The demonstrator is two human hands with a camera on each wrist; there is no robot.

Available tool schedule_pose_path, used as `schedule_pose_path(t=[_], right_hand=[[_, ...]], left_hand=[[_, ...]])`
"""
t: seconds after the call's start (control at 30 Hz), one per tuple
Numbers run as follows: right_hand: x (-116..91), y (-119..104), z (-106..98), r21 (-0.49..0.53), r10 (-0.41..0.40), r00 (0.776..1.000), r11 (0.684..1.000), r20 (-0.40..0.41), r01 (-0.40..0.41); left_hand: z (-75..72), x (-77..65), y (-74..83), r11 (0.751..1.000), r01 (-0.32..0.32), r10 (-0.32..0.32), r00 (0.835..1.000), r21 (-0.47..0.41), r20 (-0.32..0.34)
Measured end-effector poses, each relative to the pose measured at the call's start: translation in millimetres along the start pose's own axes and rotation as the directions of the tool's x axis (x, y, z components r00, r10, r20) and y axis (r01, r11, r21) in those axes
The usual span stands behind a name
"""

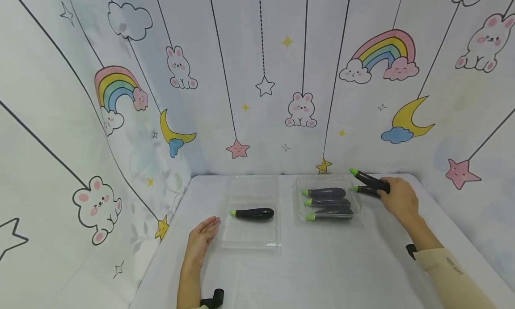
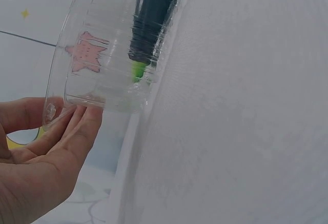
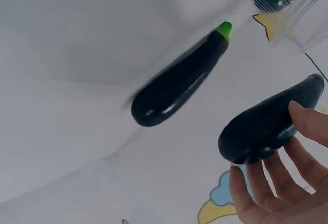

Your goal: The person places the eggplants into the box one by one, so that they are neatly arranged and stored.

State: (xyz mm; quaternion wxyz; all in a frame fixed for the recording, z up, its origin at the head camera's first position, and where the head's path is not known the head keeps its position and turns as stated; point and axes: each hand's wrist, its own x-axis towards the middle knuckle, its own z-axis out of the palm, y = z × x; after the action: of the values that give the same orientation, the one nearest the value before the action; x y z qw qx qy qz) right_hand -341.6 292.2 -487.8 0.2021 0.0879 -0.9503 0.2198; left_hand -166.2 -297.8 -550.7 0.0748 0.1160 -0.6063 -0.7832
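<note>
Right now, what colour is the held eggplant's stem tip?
The stem tip is bright green, clearest in the head view.

my cream sleeve (image 1: 462,277) at four o'clock, its small dark marking (image 1: 454,265), black wrist piece (image 1: 411,251) beside it, angled black fitting (image 1: 217,297) toward seven

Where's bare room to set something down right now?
Widest: the table in front of the left container and right container; a narrow strip runs between them. The left container has room in front of its lone eggplant. Crowded: the right container, lined with eggplants, and just right of it, where the right hand grips one eggplant near a loose eggplant.
</note>
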Motion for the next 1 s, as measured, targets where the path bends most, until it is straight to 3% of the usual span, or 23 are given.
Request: schedule_pose_path(t=[0.47,1.0], right_hand=[[-5.7,-27.3,-7.9,0.030,-0.032,0.998,0.999,-0.061,0.033],[-14.5,-60.9,-10.2,0.058,-0.075,0.995,0.995,-0.068,0.079]], left_hand=[[1.7,-0.6,0.1,1.000,0.004,-0.004,1.000,-0.001,-0.011],[2.1,-1.2,1.0,1.000,0.004,-0.004,1.000,0.016,-0.011]])
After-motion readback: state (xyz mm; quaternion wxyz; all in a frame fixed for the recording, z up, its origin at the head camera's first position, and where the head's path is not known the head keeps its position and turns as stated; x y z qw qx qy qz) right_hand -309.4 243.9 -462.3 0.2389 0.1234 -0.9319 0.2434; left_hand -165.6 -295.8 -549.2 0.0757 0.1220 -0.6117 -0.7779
